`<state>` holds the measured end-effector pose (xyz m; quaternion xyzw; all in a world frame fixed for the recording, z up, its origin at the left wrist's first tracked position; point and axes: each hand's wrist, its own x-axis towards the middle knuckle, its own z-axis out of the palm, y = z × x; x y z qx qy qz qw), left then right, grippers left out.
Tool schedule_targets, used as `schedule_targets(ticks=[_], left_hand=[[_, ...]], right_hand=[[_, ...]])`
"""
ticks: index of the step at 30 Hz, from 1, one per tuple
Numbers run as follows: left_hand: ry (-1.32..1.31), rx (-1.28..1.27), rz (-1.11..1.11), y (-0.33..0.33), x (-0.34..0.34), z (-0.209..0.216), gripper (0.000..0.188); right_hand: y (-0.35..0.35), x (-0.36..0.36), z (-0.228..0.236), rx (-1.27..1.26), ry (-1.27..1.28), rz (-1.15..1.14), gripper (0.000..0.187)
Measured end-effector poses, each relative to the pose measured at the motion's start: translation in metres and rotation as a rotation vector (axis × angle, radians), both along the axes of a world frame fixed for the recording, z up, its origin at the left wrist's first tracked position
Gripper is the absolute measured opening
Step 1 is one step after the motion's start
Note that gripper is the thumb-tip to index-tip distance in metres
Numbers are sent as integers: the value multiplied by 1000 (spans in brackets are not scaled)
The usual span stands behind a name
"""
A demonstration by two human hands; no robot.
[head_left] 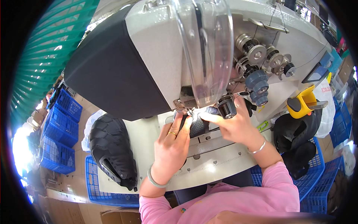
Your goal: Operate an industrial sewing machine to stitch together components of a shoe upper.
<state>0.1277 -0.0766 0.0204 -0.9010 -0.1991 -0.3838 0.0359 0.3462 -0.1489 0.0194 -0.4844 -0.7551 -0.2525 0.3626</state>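
Observation:
Both my hands are at the needle area of a sewing machine [156, 56], on a dark grey textured piece [198, 128] that looks like part of a shoe upper. My left hand [171, 147] is closed on the piece's left edge, fingertips close below the needle. From the right, my right hand [235, 125] reaches in with its index finger stretched onto the piece's far edge. Its other fingers are spread upward, partly hidden behind a dark round knob [227, 107]. The machine head covers some of the piece.
Black shoe-upper-like pieces [112, 149] lie at the table's left; more [296, 132] lie at the right. A yellow holder [304, 102] stands beside the machine. Blue crates [57, 155] are stacked at left, and a blue basket [91, 183] sits below the white tabletop [220, 164].

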Motion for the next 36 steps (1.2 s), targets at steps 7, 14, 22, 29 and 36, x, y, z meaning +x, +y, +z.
schedule_targets(ticks=[7,14,22,29,36], left_hand=[[-116,-43,23,-2,4,5,31],[-174,-419,-5,4,0,18,20],[-26,-60,-83,9,-7,11,24],[37,52,-26,8,-6,13,29],[31,57,-31,7,-3,9,28]], right_hand=[[-20,-40,-24,-119,55,-169,48],[1,-27,-48,5,104,-97,55],[-7,-28,-38,-92,59,-147,56],[-7,-27,-28,-137,51,-118,55],[-5,-17,-20,-150,44,-90,55]])
